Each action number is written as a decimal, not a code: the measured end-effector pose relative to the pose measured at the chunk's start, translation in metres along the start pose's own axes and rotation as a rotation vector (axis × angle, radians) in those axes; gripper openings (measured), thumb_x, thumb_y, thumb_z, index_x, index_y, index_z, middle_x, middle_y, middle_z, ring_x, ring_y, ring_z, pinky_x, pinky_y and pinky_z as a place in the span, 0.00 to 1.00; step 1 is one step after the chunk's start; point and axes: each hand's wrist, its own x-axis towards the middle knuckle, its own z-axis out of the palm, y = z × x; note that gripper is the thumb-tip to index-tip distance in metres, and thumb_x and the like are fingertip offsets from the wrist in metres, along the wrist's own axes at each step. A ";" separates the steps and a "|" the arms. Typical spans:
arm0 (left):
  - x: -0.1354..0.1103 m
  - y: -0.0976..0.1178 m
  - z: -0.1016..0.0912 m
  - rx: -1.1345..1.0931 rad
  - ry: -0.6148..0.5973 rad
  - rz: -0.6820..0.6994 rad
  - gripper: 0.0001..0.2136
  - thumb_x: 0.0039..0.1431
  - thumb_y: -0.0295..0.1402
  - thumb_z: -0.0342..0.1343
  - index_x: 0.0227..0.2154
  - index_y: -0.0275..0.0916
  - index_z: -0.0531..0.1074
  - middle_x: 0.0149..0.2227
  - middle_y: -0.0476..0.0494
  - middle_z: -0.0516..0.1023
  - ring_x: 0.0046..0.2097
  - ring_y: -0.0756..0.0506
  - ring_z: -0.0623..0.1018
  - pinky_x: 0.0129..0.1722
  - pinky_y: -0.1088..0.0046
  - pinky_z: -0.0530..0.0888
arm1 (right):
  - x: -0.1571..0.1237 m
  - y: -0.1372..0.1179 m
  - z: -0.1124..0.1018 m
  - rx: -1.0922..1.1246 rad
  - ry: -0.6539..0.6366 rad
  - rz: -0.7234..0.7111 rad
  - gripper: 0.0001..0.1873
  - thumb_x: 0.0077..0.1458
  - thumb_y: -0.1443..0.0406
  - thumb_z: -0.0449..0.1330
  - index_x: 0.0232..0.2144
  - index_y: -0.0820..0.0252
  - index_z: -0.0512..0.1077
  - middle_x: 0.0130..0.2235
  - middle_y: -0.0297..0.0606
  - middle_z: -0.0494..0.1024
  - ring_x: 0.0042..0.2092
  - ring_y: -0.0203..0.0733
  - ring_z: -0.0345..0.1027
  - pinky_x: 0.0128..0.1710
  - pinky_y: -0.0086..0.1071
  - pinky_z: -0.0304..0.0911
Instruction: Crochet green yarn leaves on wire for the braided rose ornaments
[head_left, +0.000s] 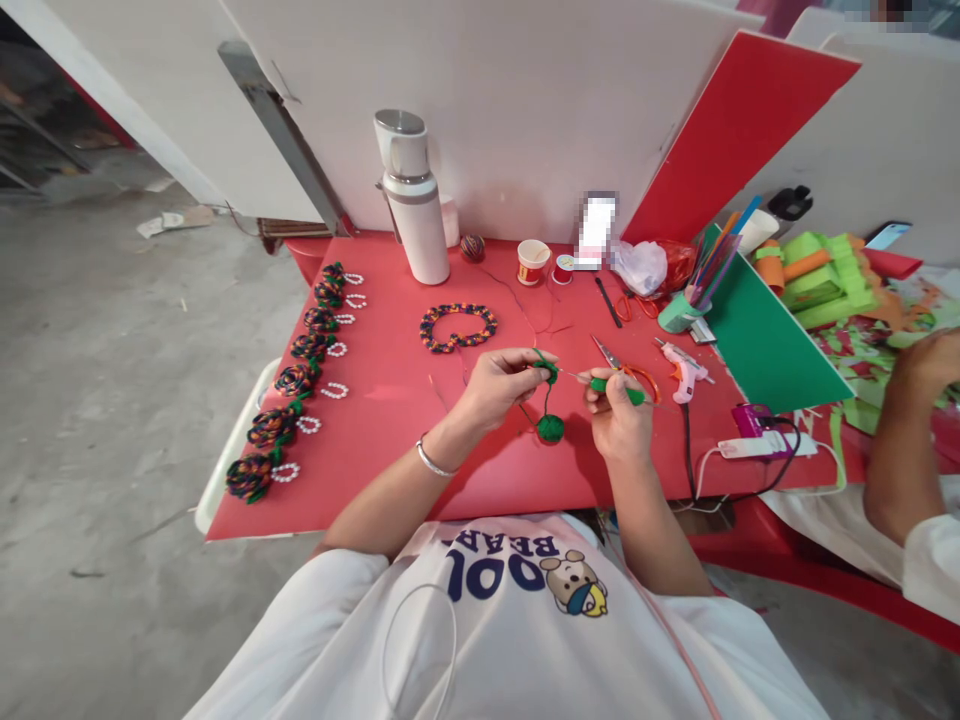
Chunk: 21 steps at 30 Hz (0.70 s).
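Observation:
Between the fingers of my left hand (499, 385) is pinched a small piece of green crochet work (547, 372). My right hand (621, 420) grips a crochet hook (619, 390) by its green handle, its thin metal shaft pointing left at the green piece; whether the tip is inside a stitch I cannot tell. A green yarn ball (550, 429) lies on the red table just below, with a strand running up to the work. Farther back, a multicoloured crocheted ring (458, 328) rests flat. Scissors (622, 365) with orange handles lie beyond my right hand.
Several crocheted flowers (294, 379) with white bead loops line the table's left edge. A white thermos (415, 210), a paper cup (533, 261) and a phone (598, 230) stand at the back. Rightward are a pink glue gun (685, 370), a power strip (765, 446) and another person's arm (904, 440).

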 end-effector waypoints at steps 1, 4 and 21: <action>0.000 0.000 0.000 0.000 0.002 0.005 0.13 0.39 0.33 0.71 0.32 0.34 0.83 0.23 0.49 0.76 0.20 0.56 0.64 0.20 0.78 0.57 | 0.000 0.000 0.000 0.000 -0.007 0.001 0.19 0.47 0.47 0.72 0.30 0.54 0.81 0.30 0.37 0.85 0.24 0.33 0.66 0.21 0.29 0.56; 0.000 -0.002 0.001 0.010 0.009 0.019 0.13 0.40 0.33 0.71 0.32 0.34 0.83 0.23 0.49 0.76 0.21 0.56 0.64 0.21 0.78 0.57 | -0.002 0.001 0.003 0.001 -0.021 0.004 0.19 0.47 0.47 0.72 0.29 0.55 0.81 0.30 0.37 0.85 0.24 0.33 0.66 0.22 0.30 0.57; 0.001 -0.011 0.007 0.067 0.027 0.126 0.10 0.43 0.34 0.70 0.30 0.35 0.82 0.24 0.48 0.77 0.22 0.56 0.66 0.22 0.78 0.61 | -0.008 0.010 0.005 -0.194 -0.021 -0.295 0.15 0.57 0.49 0.67 0.37 0.52 0.82 0.43 0.40 0.86 0.34 0.40 0.77 0.30 0.34 0.71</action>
